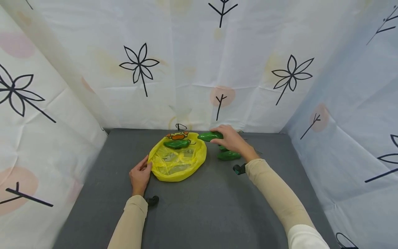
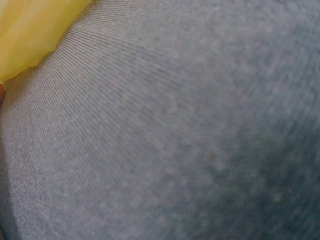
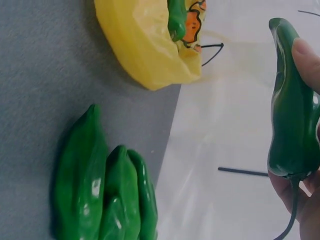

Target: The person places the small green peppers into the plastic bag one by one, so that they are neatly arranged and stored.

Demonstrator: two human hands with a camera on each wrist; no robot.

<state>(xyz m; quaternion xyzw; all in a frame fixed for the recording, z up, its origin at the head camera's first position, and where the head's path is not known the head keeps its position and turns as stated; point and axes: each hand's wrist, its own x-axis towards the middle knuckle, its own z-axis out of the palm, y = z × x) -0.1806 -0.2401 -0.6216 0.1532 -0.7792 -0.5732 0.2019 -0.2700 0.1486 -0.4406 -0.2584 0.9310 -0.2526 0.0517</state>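
Observation:
A yellow plastic bag (image 1: 178, 177) lies spread with its rim rolled into a ring. My left hand (image 1: 140, 174) pinches its left edge; in the left wrist view only a sliver of finger shows beside the yellow bag (image 2: 35, 35). One green chili pepper (image 1: 177, 144) is inside the bag towards the back. My right hand (image 1: 230, 139) holds another green pepper (image 1: 209, 136) above the table, just past the bag's right rim. In the right wrist view this held pepper (image 3: 290, 115) has its stem hanging down between thumb and fingers.
Several more green peppers (image 1: 229, 155) lie together right of the bag, under my right hand; they show closely in the right wrist view as a cluster (image 3: 80, 185). The grey table (image 1: 199, 214) ends at a patterned white cloth (image 1: 192, 69) behind and at both sides.

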